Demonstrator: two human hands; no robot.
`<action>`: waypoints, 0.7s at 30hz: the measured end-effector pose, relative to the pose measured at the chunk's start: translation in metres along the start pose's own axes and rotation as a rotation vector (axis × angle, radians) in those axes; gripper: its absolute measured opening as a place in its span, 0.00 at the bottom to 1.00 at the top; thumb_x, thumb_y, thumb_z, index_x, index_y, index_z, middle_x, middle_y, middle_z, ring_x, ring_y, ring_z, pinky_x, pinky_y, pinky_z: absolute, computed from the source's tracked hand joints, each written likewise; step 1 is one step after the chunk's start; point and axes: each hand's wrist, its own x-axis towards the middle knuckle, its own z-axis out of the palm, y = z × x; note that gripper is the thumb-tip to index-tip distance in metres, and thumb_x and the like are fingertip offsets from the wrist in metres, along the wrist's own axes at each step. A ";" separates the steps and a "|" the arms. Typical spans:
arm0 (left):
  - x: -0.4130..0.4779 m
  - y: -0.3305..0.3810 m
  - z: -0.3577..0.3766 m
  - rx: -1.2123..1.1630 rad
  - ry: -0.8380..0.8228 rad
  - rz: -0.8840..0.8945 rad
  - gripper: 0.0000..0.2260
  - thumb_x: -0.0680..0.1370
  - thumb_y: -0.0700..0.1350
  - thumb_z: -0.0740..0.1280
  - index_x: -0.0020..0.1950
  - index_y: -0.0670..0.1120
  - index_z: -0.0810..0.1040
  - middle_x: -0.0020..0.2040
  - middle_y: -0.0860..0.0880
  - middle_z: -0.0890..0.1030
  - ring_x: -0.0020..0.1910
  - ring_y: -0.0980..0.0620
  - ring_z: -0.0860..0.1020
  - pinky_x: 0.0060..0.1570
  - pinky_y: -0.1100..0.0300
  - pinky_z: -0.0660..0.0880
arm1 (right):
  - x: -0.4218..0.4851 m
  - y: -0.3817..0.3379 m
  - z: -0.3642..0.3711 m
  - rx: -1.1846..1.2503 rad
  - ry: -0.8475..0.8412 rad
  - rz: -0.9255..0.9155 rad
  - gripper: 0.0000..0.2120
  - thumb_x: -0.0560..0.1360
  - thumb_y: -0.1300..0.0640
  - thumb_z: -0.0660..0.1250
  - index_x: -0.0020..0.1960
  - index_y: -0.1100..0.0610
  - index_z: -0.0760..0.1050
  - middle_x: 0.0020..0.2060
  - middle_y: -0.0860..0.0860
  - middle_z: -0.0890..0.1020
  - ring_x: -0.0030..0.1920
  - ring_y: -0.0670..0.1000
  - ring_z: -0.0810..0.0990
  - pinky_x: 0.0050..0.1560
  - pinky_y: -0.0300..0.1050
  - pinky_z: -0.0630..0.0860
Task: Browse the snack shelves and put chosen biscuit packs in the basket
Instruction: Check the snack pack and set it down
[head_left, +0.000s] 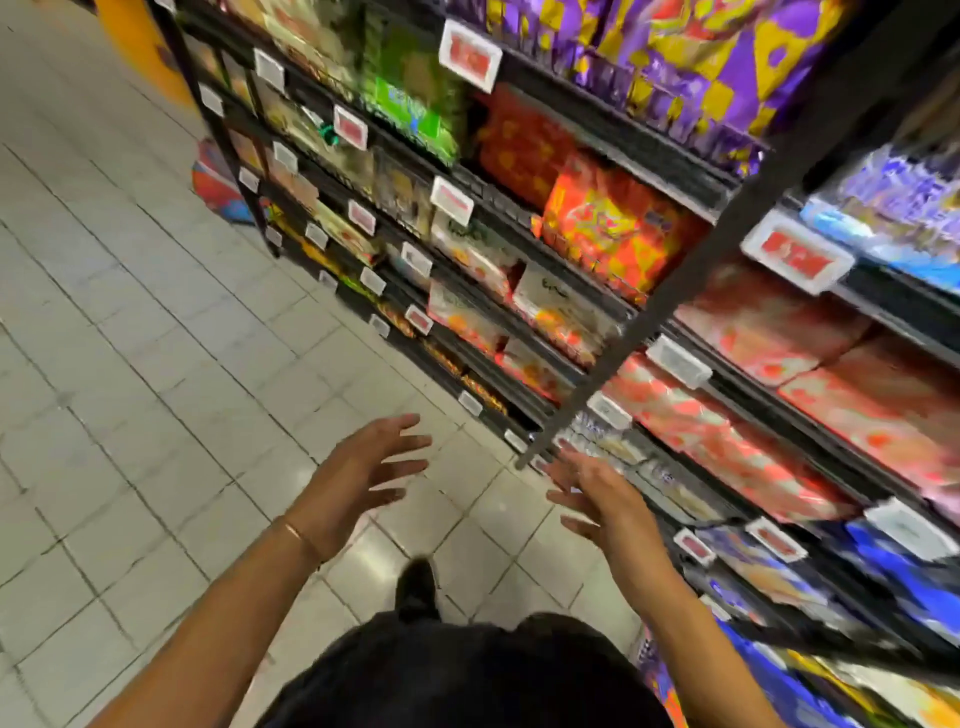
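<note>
The pale grey tiled floor (130, 364) fills the left side of the view, which is smeared by motion. Over it the left hand (358, 473) reaches forward, fingers spread and straight, holding nothing; a thin gold bangle (301, 538) sits at its wrist. Between the two arms a black shoe (415, 587) shows on the tiles. The right hand (602, 504) is also released and empty, fingers splayed, its tips close to the low edge of the black metal shelving (623, 135) but, as far as the blur allows, touching no pack.

The shelves run along the right, loaded with green packets (410, 104), orange-and-yellow snack bags (613, 228), purple-and-yellow bags (701, 57) on top, pink-and-red wrapped biscuit packs (753, 457) nearest the right hand, and blue packs (893, 571) lower down. White-and-red price tags (470, 54) line the shelf edges.

No basket is in view, so whether anything has gone into it cannot be told. This looks like the browsing stage: no pack is chosen or lifted. Choosing a pack, gripping it and carrying it to the basket all appear to remain.
</note>
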 end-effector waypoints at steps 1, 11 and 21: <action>0.017 0.025 -0.006 -0.001 -0.020 0.038 0.16 0.85 0.55 0.59 0.69 0.52 0.78 0.62 0.52 0.85 0.62 0.47 0.82 0.67 0.43 0.75 | 0.013 -0.011 0.007 0.000 0.013 -0.006 0.18 0.76 0.35 0.65 0.63 0.39 0.81 0.61 0.45 0.85 0.60 0.49 0.85 0.65 0.58 0.77; 0.214 0.198 0.056 0.278 -0.174 0.316 0.15 0.82 0.50 0.69 0.69 0.52 0.77 0.63 0.50 0.81 0.64 0.50 0.80 0.58 0.54 0.76 | 0.167 -0.129 0.014 0.232 0.493 -0.145 0.19 0.82 0.53 0.69 0.71 0.51 0.73 0.65 0.52 0.80 0.64 0.53 0.82 0.64 0.55 0.80; 0.316 0.255 0.169 1.035 -0.172 0.360 0.22 0.73 0.59 0.76 0.36 0.40 0.80 0.33 0.46 0.79 0.44 0.44 0.79 0.42 0.55 0.69 | 0.230 -0.180 0.008 0.469 0.859 -0.002 0.24 0.81 0.55 0.67 0.75 0.56 0.66 0.63 0.55 0.80 0.58 0.54 0.79 0.67 0.62 0.77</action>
